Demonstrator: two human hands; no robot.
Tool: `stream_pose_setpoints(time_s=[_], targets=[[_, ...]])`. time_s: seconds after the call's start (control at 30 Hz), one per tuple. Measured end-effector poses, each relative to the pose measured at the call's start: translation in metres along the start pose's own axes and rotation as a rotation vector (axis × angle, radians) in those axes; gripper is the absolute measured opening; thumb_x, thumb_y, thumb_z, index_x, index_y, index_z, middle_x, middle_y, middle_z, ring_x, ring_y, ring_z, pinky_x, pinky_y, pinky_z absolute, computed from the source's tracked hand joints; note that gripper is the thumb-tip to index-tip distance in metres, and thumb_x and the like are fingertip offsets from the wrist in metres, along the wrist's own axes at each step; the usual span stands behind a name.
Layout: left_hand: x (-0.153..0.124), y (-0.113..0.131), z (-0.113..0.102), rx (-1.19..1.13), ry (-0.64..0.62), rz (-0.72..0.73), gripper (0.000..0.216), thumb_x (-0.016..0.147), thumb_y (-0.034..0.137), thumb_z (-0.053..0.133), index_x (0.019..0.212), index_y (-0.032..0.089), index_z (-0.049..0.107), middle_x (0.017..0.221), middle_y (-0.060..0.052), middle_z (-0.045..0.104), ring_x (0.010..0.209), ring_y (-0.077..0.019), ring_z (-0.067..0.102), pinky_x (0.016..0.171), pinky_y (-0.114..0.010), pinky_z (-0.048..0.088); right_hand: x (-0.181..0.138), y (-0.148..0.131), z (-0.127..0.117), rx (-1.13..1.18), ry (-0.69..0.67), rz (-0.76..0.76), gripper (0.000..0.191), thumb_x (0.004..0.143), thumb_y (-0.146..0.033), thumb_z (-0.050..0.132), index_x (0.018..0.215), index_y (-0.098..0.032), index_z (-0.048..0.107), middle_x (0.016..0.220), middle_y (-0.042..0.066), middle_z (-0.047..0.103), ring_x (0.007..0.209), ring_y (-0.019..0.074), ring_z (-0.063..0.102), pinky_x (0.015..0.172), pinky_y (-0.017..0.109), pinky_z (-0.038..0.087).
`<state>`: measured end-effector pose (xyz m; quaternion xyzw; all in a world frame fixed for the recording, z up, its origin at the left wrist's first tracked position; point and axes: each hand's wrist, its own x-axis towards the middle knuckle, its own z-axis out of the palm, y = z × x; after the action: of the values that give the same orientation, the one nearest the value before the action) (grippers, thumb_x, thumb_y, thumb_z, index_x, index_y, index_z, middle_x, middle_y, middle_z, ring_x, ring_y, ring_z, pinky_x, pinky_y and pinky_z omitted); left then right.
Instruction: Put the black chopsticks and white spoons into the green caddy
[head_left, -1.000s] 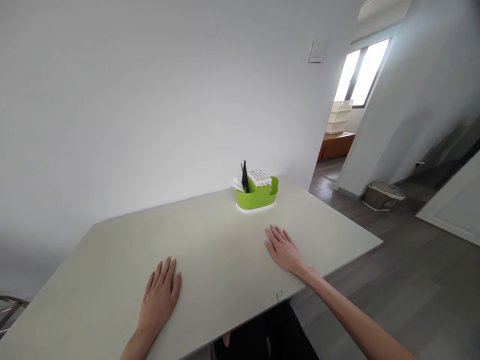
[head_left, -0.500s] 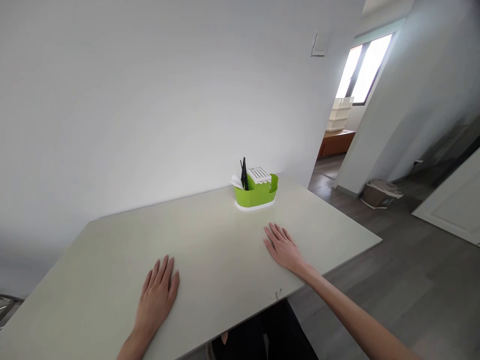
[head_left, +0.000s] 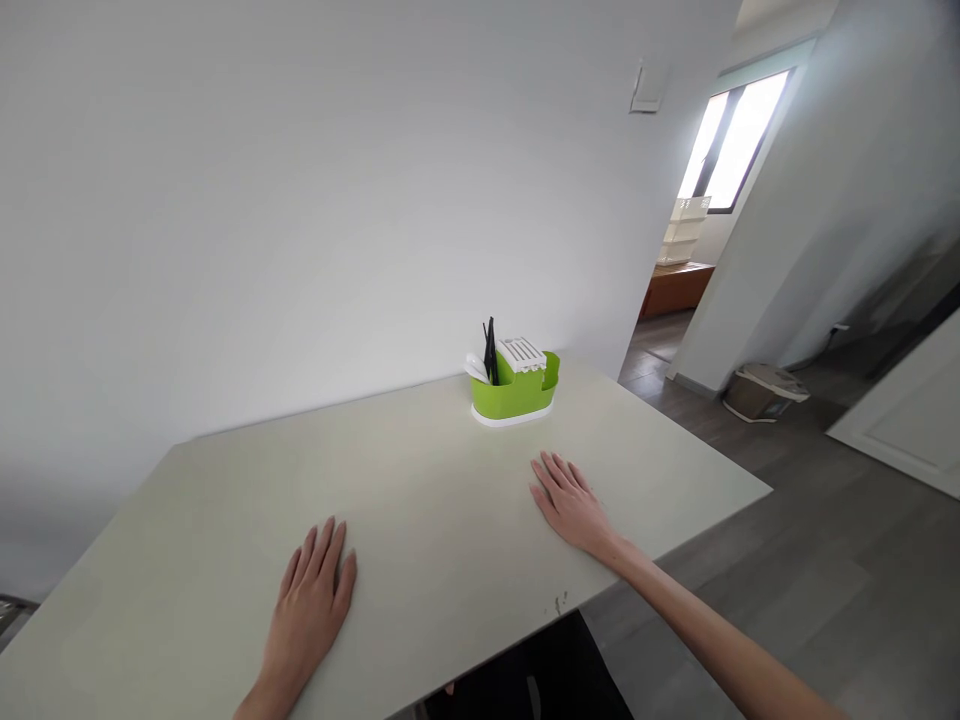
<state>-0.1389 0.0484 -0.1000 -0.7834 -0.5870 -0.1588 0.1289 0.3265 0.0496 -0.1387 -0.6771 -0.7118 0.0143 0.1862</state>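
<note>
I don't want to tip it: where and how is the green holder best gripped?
Likely low on both rounded ends of the green holder, left hand and right hand coming from the near side: it stands upright, longer than deep, its back near the wall. Gripping low avoids the black utensils and white utensil jutting up at its left end.

The window [head_left: 746,140] at two o'clock is blown out to white; the wall [head_left: 337,250] is softly lit, dimmed toward nine o'clock; three o'clock is blurred.
</note>
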Motion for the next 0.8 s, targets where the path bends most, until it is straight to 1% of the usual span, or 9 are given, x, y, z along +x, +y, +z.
stream_pose_setpoints(time_s=[0.07,0.17,0.3,0.4,0.5,0.6,0.67,0.8], targets=[[0.000,0.001,-0.001,-0.008,-0.007,-0.005,0.067,0.104,0.048,0.031,0.157,0.013,0.051,0.164,-0.011,0.048,0.155,-0.0326,0.040,0.127,-0.053,0.034,0.004,0.005,-0.001,0.028,-0.011,-0.017,0.067,0.110,-0.055,0.025,0.168,-0.020,0.034,0.175,0.009,0.029,0.163,0.0273,0.022,0.132,0.050,0.021],[0.001,0.001,-0.002,-0.018,-0.014,-0.017,0.065,0.104,0.048,0.033,0.158,0.016,0.051,0.164,-0.010,0.048,0.155,-0.0321,0.039,0.127,-0.054,0.035,0.019,0.017,-0.005,0.070,0.015,0.004,0.071,0.109,-0.051,0.029,0.172,-0.020,0.017,0.177,0.010,0.023,0.164,0.0284,0.019,0.129,0.050,0.027],[-0.001,0.001,-0.003,-0.014,-0.023,-0.014,0.065,0.105,0.048,0.032,0.159,0.015,0.049,0.165,-0.010,0.046,0.156,-0.0317,0.038,0.128,-0.053,0.033,0.059,0.034,-0.020,0.060,0.117,0.087,0.079,0.105,-0.038,0.035,0.172,-0.016,0.000,0.178,0.013,0.016,0.164,0.0326,0.016,0.127,0.052,0.031],[-0.002,0.001,-0.003,-0.010,-0.024,-0.014,0.066,0.105,0.049,0.032,0.158,0.014,0.049,0.165,-0.010,0.046,0.156,-0.0321,0.038,0.128,-0.053,0.033,0.094,0.045,-0.031,0.014,0.142,0.124,0.086,0.101,-0.032,0.038,0.171,-0.012,-0.008,0.179,0.015,0.011,0.164,0.0352,0.013,0.126,0.053,0.032],[-0.004,0.000,-0.002,-0.003,-0.025,-0.013,0.065,0.105,0.049,0.032,0.159,0.015,0.049,0.165,-0.010,0.046,0.156,-0.0316,0.038,0.128,-0.052,0.033,0.124,0.054,-0.036,-0.034,0.082,0.141,0.089,0.099,-0.029,0.041,0.170,-0.010,-0.007,0.179,0.017,0.008,0.163,0.0394,0.010,0.123,0.056,0.036],[-0.005,-0.001,-0.002,0.004,-0.020,-0.005,0.065,0.106,0.049,0.032,0.160,0.016,0.048,0.166,-0.009,0.045,0.157,-0.0309,0.037,0.128,-0.052,0.034,0.143,0.061,-0.033,-0.055,0.024,0.122,0.093,0.094,-0.024,0.047,0.171,-0.013,-0.003,0.178,0.016,0.010,0.162,0.0415,0.012,0.119,0.057,0.039],[-0.005,-0.001,-0.002,0.007,-0.013,-0.004,0.065,0.106,0.049,0.032,0.160,0.017,0.047,0.166,-0.008,0.045,0.157,-0.0305,0.037,0.128,-0.052,0.034,0.148,0.063,-0.030,-0.060,0.015,0.094,0.097,0.090,-0.021,0.051,0.171,-0.015,-0.002,0.178,0.016,0.011,0.162,0.0391,0.014,0.120,0.055,0.038],[-0.005,0.001,-0.002,0.010,-0.004,-0.007,0.065,0.105,0.049,0.032,0.159,0.017,0.049,0.165,-0.008,0.046,0.156,-0.0313,0.038,0.128,-0.053,0.035,0.145,0.061,-0.025,-0.080,0.017,0.044,0.099,0.087,-0.021,0.054,0.170,-0.010,0.000,0.178,0.018,0.011,0.163,0.0355,0.014,0.123,0.050,0.033]])
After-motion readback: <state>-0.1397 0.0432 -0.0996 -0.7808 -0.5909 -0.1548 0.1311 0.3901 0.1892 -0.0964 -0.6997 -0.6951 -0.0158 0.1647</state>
